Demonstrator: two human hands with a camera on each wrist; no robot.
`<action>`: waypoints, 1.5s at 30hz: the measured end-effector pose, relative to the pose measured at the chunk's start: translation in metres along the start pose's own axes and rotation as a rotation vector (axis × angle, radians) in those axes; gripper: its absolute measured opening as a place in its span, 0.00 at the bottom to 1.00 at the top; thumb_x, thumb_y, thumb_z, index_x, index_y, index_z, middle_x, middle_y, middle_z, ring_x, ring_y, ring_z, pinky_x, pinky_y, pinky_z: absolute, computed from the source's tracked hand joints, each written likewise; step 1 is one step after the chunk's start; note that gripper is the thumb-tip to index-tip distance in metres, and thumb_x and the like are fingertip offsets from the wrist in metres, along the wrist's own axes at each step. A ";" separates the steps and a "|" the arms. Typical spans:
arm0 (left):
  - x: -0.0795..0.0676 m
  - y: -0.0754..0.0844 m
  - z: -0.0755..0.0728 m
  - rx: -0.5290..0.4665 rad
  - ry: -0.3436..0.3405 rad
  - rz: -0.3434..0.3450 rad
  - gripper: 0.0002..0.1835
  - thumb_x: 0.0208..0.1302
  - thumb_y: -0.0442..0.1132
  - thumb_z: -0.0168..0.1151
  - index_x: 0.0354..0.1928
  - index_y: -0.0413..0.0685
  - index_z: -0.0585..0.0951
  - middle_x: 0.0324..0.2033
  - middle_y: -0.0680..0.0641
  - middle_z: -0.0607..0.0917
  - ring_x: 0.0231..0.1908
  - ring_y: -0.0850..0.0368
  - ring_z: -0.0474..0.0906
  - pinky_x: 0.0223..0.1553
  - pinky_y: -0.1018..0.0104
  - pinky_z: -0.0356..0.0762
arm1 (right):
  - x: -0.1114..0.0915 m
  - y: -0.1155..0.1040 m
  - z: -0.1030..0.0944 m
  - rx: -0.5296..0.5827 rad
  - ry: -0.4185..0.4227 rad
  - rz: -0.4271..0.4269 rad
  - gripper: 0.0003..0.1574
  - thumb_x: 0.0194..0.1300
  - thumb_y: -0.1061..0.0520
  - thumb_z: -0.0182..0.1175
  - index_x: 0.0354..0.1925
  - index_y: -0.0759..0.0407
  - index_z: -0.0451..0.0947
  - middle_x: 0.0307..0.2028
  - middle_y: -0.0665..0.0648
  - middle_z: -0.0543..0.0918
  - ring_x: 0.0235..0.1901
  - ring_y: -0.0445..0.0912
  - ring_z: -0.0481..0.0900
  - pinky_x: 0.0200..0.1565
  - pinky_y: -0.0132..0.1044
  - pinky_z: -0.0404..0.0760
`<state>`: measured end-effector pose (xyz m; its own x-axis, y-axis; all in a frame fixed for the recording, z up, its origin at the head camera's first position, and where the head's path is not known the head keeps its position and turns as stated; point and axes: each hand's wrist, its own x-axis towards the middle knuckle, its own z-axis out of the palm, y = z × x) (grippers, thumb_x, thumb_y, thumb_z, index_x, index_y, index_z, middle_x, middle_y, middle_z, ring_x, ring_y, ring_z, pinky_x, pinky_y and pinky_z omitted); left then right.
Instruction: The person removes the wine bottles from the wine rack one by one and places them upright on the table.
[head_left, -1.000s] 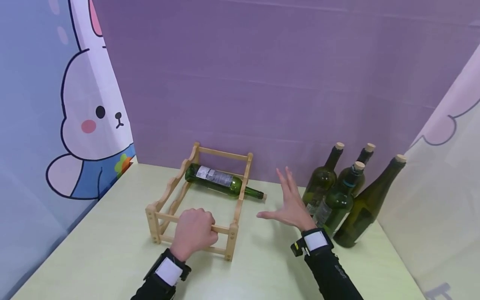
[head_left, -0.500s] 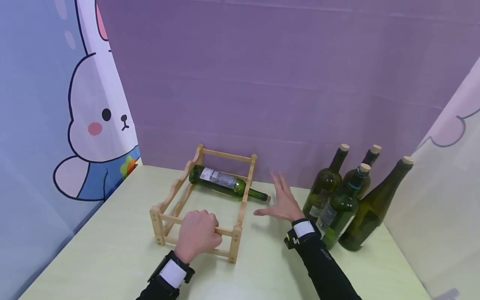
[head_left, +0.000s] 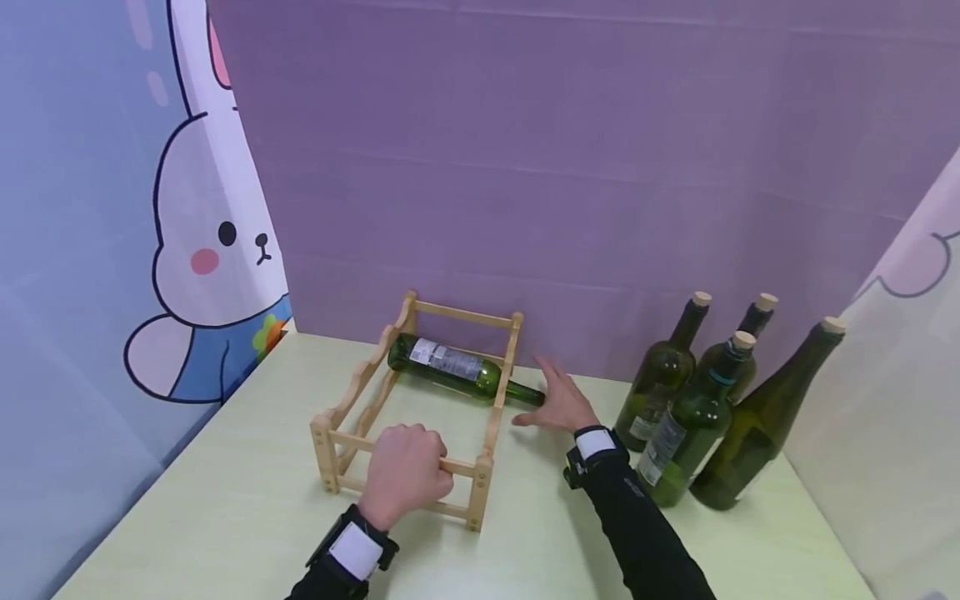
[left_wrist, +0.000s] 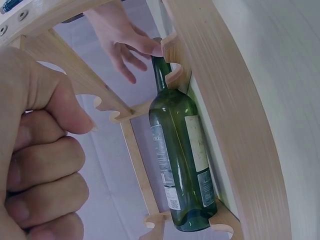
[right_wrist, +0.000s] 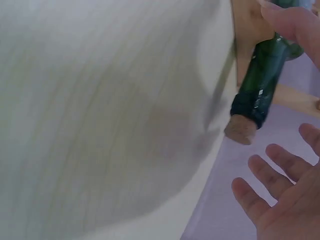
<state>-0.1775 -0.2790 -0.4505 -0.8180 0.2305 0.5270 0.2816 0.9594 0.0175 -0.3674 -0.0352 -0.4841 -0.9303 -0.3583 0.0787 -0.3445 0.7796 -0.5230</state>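
Note:
My left hand point(head_left: 405, 475) grips the near top rail of a wooden wine rack point(head_left: 480, 500); its curled fingers show in the left wrist view. A green wine bottle point(head_left: 446, 367) lies across the rack's far end, its neck sticking out to the right. My right hand point(head_left: 561, 406) is around the neck end, thumb and fingers spread. In the right wrist view the cork point(right_wrist: 241, 130) shows in the gap between thumb and fingers, which stand apart from it. The left wrist view shows the bottle point(left_wrist: 175, 160) resting in the rack's scalloped cutouts.
Several corked green wine bottles point(head_left: 690, 442) stand in a cluster on the right of the pale table point(head_left: 225, 500), beside my right forearm. A purple cloth backdrop point(head_left: 562, 167) rises behind the rack. Printed cloth walls flank the left and right sides.
My right hand has moved left to the neck of the lying bottle, its fingers still spread. My left hand keeps its grip on the rack. The view has shifted slightly.

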 end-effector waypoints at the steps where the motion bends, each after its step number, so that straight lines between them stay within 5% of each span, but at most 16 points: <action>1: 0.000 0.000 0.000 -0.001 0.000 -0.001 0.25 0.30 0.36 0.58 0.10 0.62 0.48 0.14 0.59 0.43 0.19 0.64 0.38 0.19 0.69 0.39 | 0.002 0.001 0.001 -0.003 -0.004 0.009 0.77 0.43 0.39 0.82 0.81 0.46 0.48 0.80 0.62 0.54 0.78 0.65 0.56 0.69 0.66 0.65; 9: -0.001 0.000 -0.001 0.006 0.002 -0.001 0.26 0.29 0.35 0.58 0.12 0.62 0.48 0.16 0.59 0.43 0.20 0.63 0.37 0.21 0.69 0.37 | 0.013 -0.001 0.006 -0.018 -0.045 0.030 0.60 0.47 0.44 0.81 0.74 0.54 0.65 0.67 0.64 0.76 0.65 0.62 0.75 0.61 0.59 0.76; 18: 0.000 0.002 0.000 -0.007 0.002 -0.006 0.25 0.29 0.34 0.58 0.11 0.62 0.48 0.16 0.59 0.43 0.21 0.64 0.37 0.22 0.69 0.37 | 0.029 -0.003 0.018 -0.064 -0.038 0.033 0.43 0.47 0.52 0.80 0.62 0.57 0.76 0.52 0.63 0.86 0.52 0.56 0.84 0.53 0.52 0.81; 33: -0.001 0.002 -0.001 -0.002 -0.016 -0.018 0.25 0.29 0.35 0.57 0.11 0.62 0.47 0.15 0.59 0.43 0.20 0.64 0.36 0.20 0.70 0.37 | 0.044 -0.020 0.030 -0.244 -0.061 0.042 0.20 0.55 0.52 0.72 0.45 0.59 0.85 0.33 0.55 0.86 0.31 0.47 0.78 0.36 0.43 0.78; 45: 0.000 0.002 -0.001 0.005 -0.013 -0.018 0.26 0.29 0.35 0.58 0.11 0.62 0.47 0.16 0.59 0.43 0.20 0.63 0.36 0.21 0.69 0.37 | 0.052 -0.012 0.036 -0.320 -0.079 0.016 0.19 0.62 0.47 0.67 0.46 0.58 0.86 0.35 0.55 0.87 0.30 0.48 0.79 0.37 0.44 0.78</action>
<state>-0.1767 -0.2775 -0.4500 -0.8294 0.2153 0.5155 0.2642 0.9642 0.0224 -0.4073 -0.0818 -0.5048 -0.9275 -0.3737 0.0005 -0.3639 0.9028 -0.2290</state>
